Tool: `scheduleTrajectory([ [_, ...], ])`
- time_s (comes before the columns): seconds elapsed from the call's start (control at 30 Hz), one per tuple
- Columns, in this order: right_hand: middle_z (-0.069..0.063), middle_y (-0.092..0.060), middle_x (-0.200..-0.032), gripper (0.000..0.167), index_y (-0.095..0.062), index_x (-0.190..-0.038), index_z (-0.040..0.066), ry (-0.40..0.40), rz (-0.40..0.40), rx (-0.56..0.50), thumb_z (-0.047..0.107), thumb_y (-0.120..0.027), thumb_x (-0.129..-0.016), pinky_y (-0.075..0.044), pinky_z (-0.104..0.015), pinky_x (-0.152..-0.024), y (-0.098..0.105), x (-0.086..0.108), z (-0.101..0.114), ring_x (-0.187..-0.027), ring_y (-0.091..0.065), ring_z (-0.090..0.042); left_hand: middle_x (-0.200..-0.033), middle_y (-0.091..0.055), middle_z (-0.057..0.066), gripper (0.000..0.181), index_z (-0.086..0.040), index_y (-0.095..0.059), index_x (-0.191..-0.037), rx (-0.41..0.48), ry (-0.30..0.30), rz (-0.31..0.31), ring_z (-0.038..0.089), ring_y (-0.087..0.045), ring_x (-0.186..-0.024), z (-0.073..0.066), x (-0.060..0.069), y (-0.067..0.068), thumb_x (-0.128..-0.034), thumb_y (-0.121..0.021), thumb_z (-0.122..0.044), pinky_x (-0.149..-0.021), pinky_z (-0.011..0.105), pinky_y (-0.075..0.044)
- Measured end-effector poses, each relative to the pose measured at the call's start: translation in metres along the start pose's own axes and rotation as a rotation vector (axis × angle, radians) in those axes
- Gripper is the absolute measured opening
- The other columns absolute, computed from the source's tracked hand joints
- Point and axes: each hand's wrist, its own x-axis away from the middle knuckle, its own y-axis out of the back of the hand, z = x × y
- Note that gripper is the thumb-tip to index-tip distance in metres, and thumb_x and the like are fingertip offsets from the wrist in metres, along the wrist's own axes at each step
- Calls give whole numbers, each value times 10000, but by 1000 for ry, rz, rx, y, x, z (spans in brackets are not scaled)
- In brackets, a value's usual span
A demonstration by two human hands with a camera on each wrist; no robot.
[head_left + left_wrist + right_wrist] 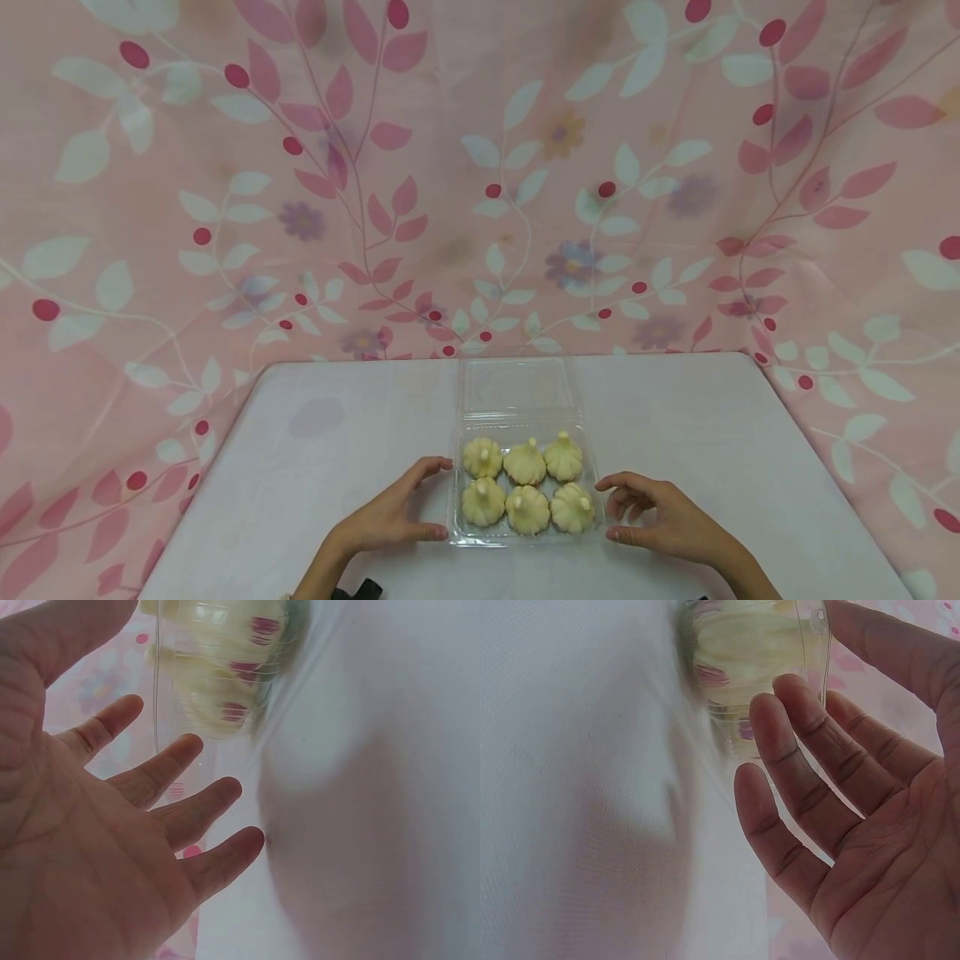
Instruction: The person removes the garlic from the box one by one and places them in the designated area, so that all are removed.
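On the near half of a smooth white table (675, 408), a wide-spread left hand (390, 517) and loosely spread right hand (663, 521) are flanking a clear rectangular plastic box (525, 540); inside, six pale-yellow, ribbed, stemmed bulbs (527, 510) are sitting in two rows. Beyond, its transparent lid (517, 387) is lying open before pink leaf-print cloth (442, 208).

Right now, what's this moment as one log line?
clear box: lid open, six garlic-like bulbs inside; left hand: at left side; right hand: at right side

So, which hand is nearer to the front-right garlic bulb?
Right: the right hand is right of the clear container, beside that garlic bulb; the left hand is on the opposite side.
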Motion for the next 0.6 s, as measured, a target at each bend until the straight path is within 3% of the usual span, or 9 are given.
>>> scheduleTrajectory([
  [0.17, -13, -676, -926, 481, -557, -1299, 135, 23, 1, -8, 122, -768, -867, -546, -308, -655, 1, 0, -2, -793, -653, -128, -1487, -401, 27, 866, -172, -345, -1468, -21, -8, 5, 312, -316, -1411, -1, 1, -2, -783, -842, -353, -1095, 584, -262],
  [0.33, -14, -671, -917, 452, -556, -1296, 109, 34, 12, -33, 118, -747, -887, -553, -318, -646, 2, 0, -2, -772, -657, -138, -1478, -418, 38, 862, -185, -350, -1460, -17, -4, 11, 314, -348, -1394, -3, 1, -2, -778, -842, -375, -1108, 545, -269],
  [0.6, 68, -641, -835, 382, -611, -1228, 139, 31, -55, 61, 187, -759, -880, -508, -264, -550, 6, -2, 0, -661, -588, -87, -1462, -437, 58, 849, -200, -349, -1447, -32, -12, 14, 323, -385, -1369, -3, 2, -1, -780, -833, -408, -1095, 557, -283],
])
